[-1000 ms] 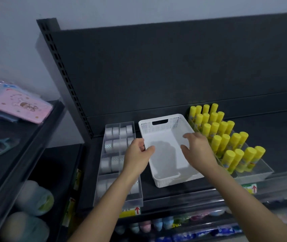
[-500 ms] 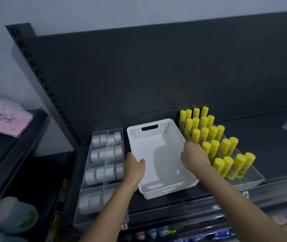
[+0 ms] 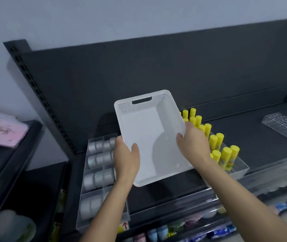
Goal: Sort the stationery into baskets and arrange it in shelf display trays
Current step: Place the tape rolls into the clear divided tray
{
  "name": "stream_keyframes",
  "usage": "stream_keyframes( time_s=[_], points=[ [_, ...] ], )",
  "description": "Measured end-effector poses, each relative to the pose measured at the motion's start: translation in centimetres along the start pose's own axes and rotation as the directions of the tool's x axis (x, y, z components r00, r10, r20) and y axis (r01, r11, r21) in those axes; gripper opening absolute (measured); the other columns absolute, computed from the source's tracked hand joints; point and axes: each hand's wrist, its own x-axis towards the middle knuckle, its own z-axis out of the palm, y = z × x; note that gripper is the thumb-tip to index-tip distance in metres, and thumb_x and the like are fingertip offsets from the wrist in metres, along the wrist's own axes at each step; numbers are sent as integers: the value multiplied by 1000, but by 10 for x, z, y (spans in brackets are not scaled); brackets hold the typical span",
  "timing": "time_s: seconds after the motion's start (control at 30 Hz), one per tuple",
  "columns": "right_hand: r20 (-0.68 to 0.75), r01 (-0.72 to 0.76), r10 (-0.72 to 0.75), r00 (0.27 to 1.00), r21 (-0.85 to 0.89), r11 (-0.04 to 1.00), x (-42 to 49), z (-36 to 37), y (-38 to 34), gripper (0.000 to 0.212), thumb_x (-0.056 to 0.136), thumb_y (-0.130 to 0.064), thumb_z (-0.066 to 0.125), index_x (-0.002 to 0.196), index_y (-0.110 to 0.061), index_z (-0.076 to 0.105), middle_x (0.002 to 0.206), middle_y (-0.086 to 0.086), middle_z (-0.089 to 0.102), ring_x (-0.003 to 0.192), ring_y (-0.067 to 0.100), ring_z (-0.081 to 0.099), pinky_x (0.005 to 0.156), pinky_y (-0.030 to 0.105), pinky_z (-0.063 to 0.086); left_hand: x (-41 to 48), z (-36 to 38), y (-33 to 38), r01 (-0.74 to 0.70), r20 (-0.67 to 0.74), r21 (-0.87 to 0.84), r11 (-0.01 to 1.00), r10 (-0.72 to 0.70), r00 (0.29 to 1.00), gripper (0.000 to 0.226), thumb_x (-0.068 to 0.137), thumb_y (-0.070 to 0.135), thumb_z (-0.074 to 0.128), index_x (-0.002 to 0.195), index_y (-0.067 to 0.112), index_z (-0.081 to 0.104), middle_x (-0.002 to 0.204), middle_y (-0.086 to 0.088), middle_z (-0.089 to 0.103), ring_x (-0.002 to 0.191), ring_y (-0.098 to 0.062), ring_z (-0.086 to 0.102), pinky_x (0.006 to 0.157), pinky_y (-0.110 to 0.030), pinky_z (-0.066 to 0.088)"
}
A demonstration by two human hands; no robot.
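An empty white plastic basket [image 3: 149, 130] with a slot handle is held tilted above the dark shelf [image 3: 254, 135]. My left hand [image 3: 126, 158] grips its left rim, thumb inside the basket. My right hand [image 3: 192, 142] grips the right rim the same way. To the left stands a clear divided tray [image 3: 93, 172] holding several white tape rolls. To the right a clear tray [image 3: 238, 169] holds several yellow glue sticks [image 3: 226, 152], partly hidden behind the basket and my right hand.
An empty clear display tray [image 3: 284, 128] lies at the far right of the shelf. A pink packet [image 3: 1, 131] rests on the neighbouring shelf at left. Lower shelves hold coloured items [image 3: 158, 233]. The dark back panel [image 3: 156, 70] rises behind the shelf.
Both hands closed on the basket's side rims and lifted it off the shelf, tilting its far end upward. The camera shifted right.
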Motion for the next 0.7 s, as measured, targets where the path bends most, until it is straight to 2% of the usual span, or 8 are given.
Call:
stream_keyframes(
  time_s=[0.07, 0.13, 0.2, 0.3, 0.47, 0.57, 0.63, 0.7],
  points=[
    [-38, -2, 2, 999, -3, 1000, -3, -10, -2, 25, 90, -17, 49, 112, -6, 52, 92, 13, 66, 83, 34, 60, 58, 32, 39, -1, -6, 6, -24, 32, -56, 998, 26, 999, 24, 90, 8, 54, 107, 23, 48, 101, 9, 64, 90, -13, 62, 75, -30, 50],
    [-74, -20, 20, 997, 0, 1000, -7, -21, 0, 24, 90, -17, 50, 110, -5, 53, 93, 14, 65, 84, 34, 59, 59, 32, 36, -2, -12, 11, -42, 78, -126, 991, 52, 996, 31, 88, 9, 57, 112, 29, 53, 102, 18, 65, 89, 0, 62, 74, -25, 51],
    [-94, -47, 48, 994, 20, 999, -12, -31, 2, 22, 91, -17, 50, 109, -4, 53, 93, 14, 65, 84, 34, 58, 62, 34, 41, -3, -15, 16, -50, 112, -216, 975, 76, 991, 36, 86, 10, 59, 116, 30, 58, 104, 20, 67, 92, 6, 62, 77, -22, 51],
    [-112, -88, 93, 989, 48, 995, -23, -47, 8, 23, 91, -16, 49, 112, -7, 54, 96, 13, 64, 80, 30, 54, 65, 35, 44, -10, -10, 28, -50, 157, -347, 937, 110, 981, 40, 86, 9, 59, 120, 29, 62, 109, 18, 69, 100, 0, 64, 82, -24, 53],
    [-195, -116, 129, 972, 76, 990, -32, -84, 34, 22, 91, -15, 48, 112, -9, 53, 88, 7, 60, 72, 25, 48, 62, 31, 39, -29, 16, 51, -60, 221, -414, 908, 165, 961, 42, 85, 8, 56, 120, 29, 63, 110, 17, 70, 103, -5, 65, 84, -30, 53],
    [-244, -123, 141, 960, 89, 988, -34, -104, 57, 24, 91, -14, 49, 115, -12, 54, 83, 1, 54, 70, 23, 46, 61, 29, 36, -41, 38, 66, -78, 234, -438, 896, 197, 952, 41, 85, 7, 55, 118, 30, 64, 107, 18, 70, 100, -3, 66, 78, -22, 54],
    [-253, -137, 163, 954, 116, 984, -36, -116, 78, 26, 91, -14, 49, 117, -12, 53, 88, 4, 59, 73, 22, 48, 63, 30, 38, -52, 56, 76, -78, 257, -443, 893, 210, 943, 40, 86, 6, 54, 116, 29, 65, 106, 19, 70, 101, -3, 65, 76, -18, 53],
    [-255, -151, 182, 950, 137, 979, -37, -130, 103, 26, 92, -15, 48, 117, -13, 53, 93, 7, 63, 74, 22, 50, 63, 31, 40, -65, 79, 88, -58, 293, -445, 894, 207, 933, 39, 87, 4, 54, 117, 25, 65, 111, 15, 70, 106, -7, 64, 85, -27, 54]
  ],
)
